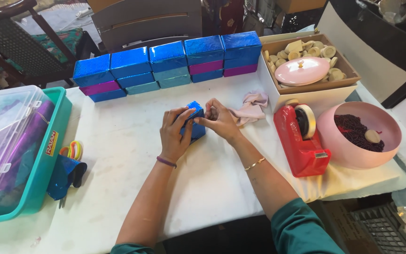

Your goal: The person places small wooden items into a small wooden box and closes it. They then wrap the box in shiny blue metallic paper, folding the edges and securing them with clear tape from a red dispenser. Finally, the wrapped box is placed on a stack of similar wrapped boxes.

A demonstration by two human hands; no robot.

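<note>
A small box wrapped in shiny blue foil (195, 113) stands on the white table (128, 155) at the centre. My left hand (174, 134) grips its left side, fingers curled over the top edge. My right hand (219, 120) pinches the foil at the box's right end. Both hands touch the box at once. Behind it a row of wrapped boxes (165, 63) in blue, teal and magenta is stacked in layers along the far table edge.
A red tape dispenser (301, 141) and a pink bowl of dark beads (360, 134) sit right. A cardboard box with round pieces and a pink lid (304, 70) stands behind. A pale cloth (252, 107) lies near. A teal tray (48, 160), scissors and foil scrap (69, 171) lie left.
</note>
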